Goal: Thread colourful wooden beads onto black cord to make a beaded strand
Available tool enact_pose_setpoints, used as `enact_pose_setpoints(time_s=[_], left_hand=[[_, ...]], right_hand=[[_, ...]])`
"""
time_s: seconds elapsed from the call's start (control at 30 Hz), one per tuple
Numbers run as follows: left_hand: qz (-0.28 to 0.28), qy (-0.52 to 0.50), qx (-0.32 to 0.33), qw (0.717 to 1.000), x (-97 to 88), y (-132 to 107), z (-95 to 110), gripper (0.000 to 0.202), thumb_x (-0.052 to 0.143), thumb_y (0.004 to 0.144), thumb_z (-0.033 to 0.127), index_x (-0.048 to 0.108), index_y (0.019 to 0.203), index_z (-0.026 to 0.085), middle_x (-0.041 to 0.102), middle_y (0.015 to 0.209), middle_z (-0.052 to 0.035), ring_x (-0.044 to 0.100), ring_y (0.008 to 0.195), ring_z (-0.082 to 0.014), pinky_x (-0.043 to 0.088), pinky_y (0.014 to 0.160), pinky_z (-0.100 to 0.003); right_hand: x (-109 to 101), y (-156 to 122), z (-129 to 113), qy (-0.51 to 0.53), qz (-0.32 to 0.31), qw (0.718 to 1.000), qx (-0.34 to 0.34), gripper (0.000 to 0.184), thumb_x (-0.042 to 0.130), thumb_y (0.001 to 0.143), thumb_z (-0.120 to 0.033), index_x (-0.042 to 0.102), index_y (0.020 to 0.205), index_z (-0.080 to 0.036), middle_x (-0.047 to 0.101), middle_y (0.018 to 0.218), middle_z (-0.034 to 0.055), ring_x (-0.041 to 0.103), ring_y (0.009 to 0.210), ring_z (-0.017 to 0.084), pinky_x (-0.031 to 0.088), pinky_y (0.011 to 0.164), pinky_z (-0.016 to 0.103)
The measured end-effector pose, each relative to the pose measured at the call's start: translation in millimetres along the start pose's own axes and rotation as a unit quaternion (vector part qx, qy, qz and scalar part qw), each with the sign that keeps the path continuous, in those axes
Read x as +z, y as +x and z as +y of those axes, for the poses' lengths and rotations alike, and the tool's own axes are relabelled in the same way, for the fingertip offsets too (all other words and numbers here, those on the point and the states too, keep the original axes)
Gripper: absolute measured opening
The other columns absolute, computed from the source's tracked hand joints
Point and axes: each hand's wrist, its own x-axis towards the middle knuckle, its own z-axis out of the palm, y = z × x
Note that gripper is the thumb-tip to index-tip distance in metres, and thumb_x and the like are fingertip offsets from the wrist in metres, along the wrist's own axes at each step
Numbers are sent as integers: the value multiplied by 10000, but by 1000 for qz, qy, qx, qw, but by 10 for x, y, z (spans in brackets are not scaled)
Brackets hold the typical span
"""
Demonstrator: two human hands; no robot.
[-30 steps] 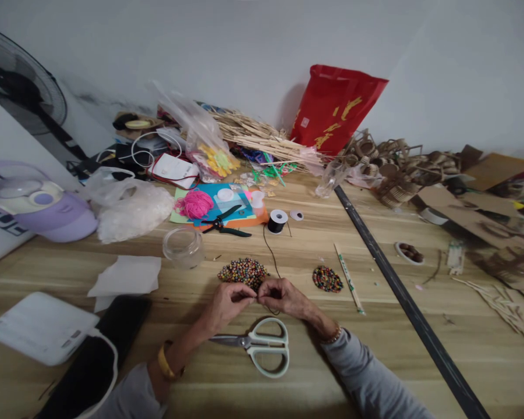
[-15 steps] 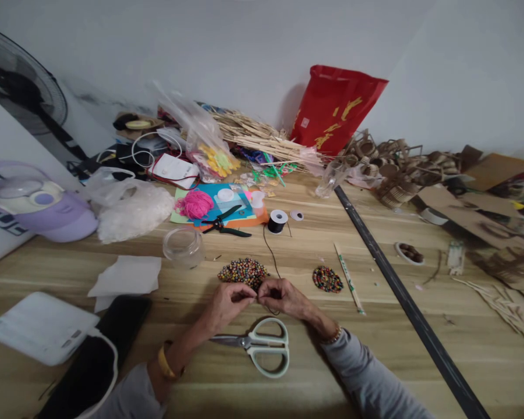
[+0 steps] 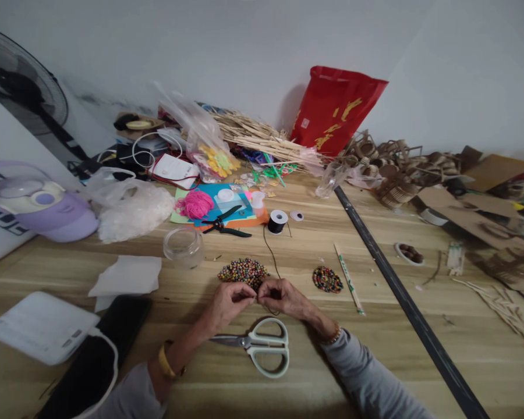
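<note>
My left hand (image 3: 231, 302) and my right hand (image 3: 283, 297) meet fingertip to fingertip just in front of a pile of multicoloured beads (image 3: 243, 272). Both pinch closed. A thin black cord (image 3: 271, 251) runs from a black spool (image 3: 277, 222) down behind my right hand, and a loop of it shows below those fingers, which grip it. Whatever sits between my left fingertips is too small to make out. Scissors with pale handles (image 3: 268, 348) lie just below my hands. A coil of strung beads (image 3: 327, 279) rests to the right.
A clear jar (image 3: 183, 247) stands left of the beads, with black-handled pliers (image 3: 220, 224) behind. Right of the bead coil lies a paper-wrapped stick (image 3: 349, 279). A dark strip (image 3: 402, 291) crosses the table. On the left are a white device (image 3: 41, 327) and cable.
</note>
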Motion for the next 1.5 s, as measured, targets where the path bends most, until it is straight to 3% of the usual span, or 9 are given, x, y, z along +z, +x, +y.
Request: enact_pose_setpoints(time_s=[0.7, 0.9, 1.5], left_hand=[[16, 37, 11, 999, -16, -3, 4, 123, 618, 693, 200, 714, 719, 127, 711, 664, -39, 595, 595, -142, 451, 568, -211], [23, 28, 35, 999, -22, 2, 1, 109, 620, 679, 186, 715, 699, 136, 720, 694, -47, 620, 642, -155, 478, 613, -225], [16, 34, 6, 999, -8, 1, 9, 100, 614, 684, 180, 695, 678, 122, 701, 654, -40, 598, 595, -143, 454, 572, -212]], right_hand=[[10, 7, 24, -1, 7, 1000, 0, 212, 637, 768, -326, 602, 750, -118, 501, 642, -19, 396, 538, 66, 304, 481, 180], [16, 13, 14, -10, 14, 1000, -7, 255, 655, 759, -369, 617, 750, -117, 529, 663, -5, 424, 564, 79, 329, 507, 193], [16, 8, 7, -34, 16, 999, -20, 203, 616, 787, -316, 622, 734, -120, 537, 673, 3, 453, 590, 92, 343, 527, 198]])
